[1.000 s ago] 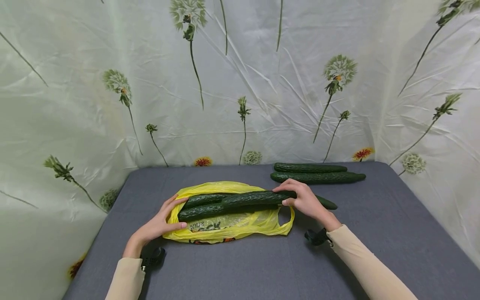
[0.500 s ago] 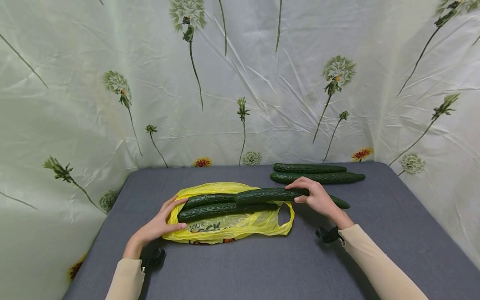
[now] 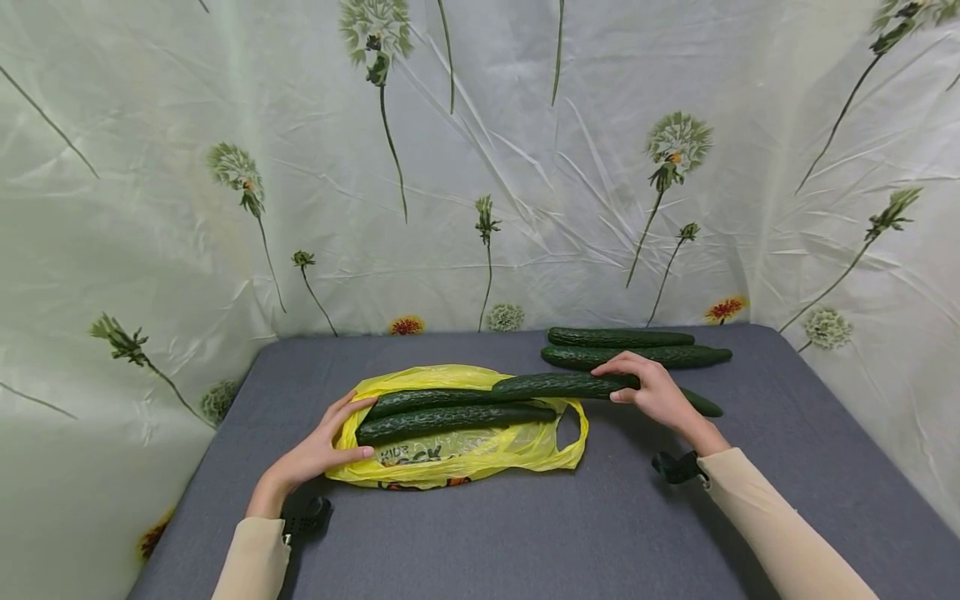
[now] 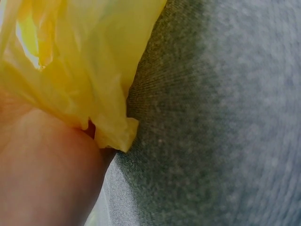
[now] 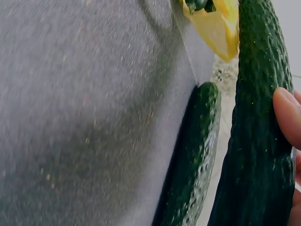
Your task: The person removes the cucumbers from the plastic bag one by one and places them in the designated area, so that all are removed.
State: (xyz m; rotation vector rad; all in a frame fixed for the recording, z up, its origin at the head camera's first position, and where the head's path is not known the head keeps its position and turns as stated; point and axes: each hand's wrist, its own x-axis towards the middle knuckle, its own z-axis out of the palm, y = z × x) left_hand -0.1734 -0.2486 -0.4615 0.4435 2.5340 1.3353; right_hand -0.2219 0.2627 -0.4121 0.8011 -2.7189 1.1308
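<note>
A yellow plastic bag with dark printing lies on the table, its handle loop at the right. Two long dark-green cucumbers show in its opening. My left hand grips the bag's left end, fingers at the back edge and thumb at the front. A third cucumber is held by my right hand, fingers behind and thumb in front. In the right wrist view this cucumber is raised off the table, the thumb against its side. Its left end overlaps the bag's right part in the head view.
Behind my right hand, two more cucumbers lie side by side near the back edge of the grey cloth-covered table. A pale curtain printed with dandelions hangs directly behind the table and along its sides.
My right hand has moved right, drawing its cucumber partly away from over the bag and the two cucumbers there. My left hand and the bag have stayed in place.
</note>
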